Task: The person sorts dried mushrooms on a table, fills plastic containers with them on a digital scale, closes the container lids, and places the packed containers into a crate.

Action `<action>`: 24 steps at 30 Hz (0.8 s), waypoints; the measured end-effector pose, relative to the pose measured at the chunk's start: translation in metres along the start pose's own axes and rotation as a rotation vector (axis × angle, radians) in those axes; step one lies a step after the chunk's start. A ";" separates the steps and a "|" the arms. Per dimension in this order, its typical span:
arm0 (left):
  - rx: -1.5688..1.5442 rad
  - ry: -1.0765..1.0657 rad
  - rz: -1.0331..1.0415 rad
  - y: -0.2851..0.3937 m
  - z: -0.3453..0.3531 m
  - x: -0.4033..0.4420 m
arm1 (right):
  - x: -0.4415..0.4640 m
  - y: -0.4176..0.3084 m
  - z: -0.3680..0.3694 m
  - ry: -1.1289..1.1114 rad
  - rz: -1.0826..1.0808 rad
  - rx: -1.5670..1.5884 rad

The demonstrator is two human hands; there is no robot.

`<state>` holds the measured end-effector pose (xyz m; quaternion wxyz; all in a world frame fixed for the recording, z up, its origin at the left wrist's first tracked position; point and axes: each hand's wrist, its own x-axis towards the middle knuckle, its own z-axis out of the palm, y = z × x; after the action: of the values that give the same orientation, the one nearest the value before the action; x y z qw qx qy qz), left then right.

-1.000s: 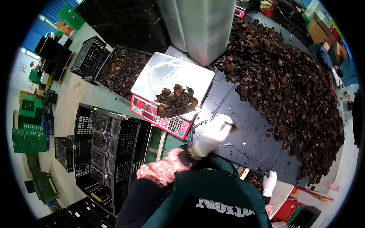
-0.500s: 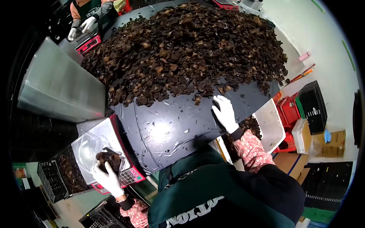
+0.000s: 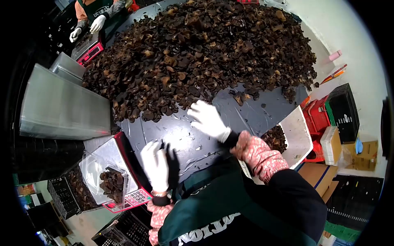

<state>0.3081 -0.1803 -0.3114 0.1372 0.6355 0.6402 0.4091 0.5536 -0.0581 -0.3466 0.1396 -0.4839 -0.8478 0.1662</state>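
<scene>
A large heap of dark brown wood ear mushrooms (image 3: 197,57) covers the far part of the grey table (image 3: 180,135). My right hand (image 3: 208,121), in a white glove, is over the table at the near edge of the heap, its fingers stretched out and holding nothing. My left hand (image 3: 156,166), gloved too and slightly blurred, hovers over the table's left side with fingers loosely apart and nothing in them. Left of it, a clear plastic tray (image 3: 93,180) rests on a red and silver scale (image 3: 130,164). A clump of mushrooms (image 3: 111,185) lies in the tray.
Tall stacked clear containers (image 3: 67,102) stand at the left. Across the table, a co-worker's gloved hands (image 3: 97,24) are by another scale (image 3: 91,53). At right, a white box (image 3: 299,143) holds more mushrooms, beside red crates (image 3: 316,119). Black crates (image 3: 119,229) sit below left.
My left hand has left the mushrooms in the tray and moved right over the table. The right hand has shifted left towards the heap. The view has turned slightly.
</scene>
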 end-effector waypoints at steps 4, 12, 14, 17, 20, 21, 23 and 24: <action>0.012 -0.241 -0.052 -0.012 0.072 -0.007 | -0.044 -0.022 0.035 0.224 -0.368 0.164; 0.025 -0.273 -0.116 -0.020 0.102 -0.011 | -0.094 0.012 0.017 0.377 -0.238 0.170; 0.008 -0.242 -0.142 -0.019 0.108 -0.004 | -0.099 0.026 0.011 0.442 0.020 0.242; -0.031 -0.294 0.023 -0.015 0.121 0.006 | -0.088 0.036 0.021 0.604 0.138 0.225; 0.159 -0.375 0.128 -0.023 0.143 0.010 | -0.062 0.035 0.034 0.596 0.116 0.172; 0.158 -0.373 0.132 -0.028 0.147 0.008 | -0.052 0.035 0.038 0.627 0.062 0.189; -0.035 -0.240 0.003 -0.029 0.146 0.008 | -0.036 0.032 0.039 0.672 -0.001 0.242; -0.053 -0.214 -0.095 -0.032 0.141 0.006 | -0.030 0.030 0.039 0.687 -0.009 0.270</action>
<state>0.3828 -0.1210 -0.4199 0.2409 0.6408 0.6401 0.3487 0.5762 -0.0752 -0.3964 0.4796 -0.4849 -0.7239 0.1038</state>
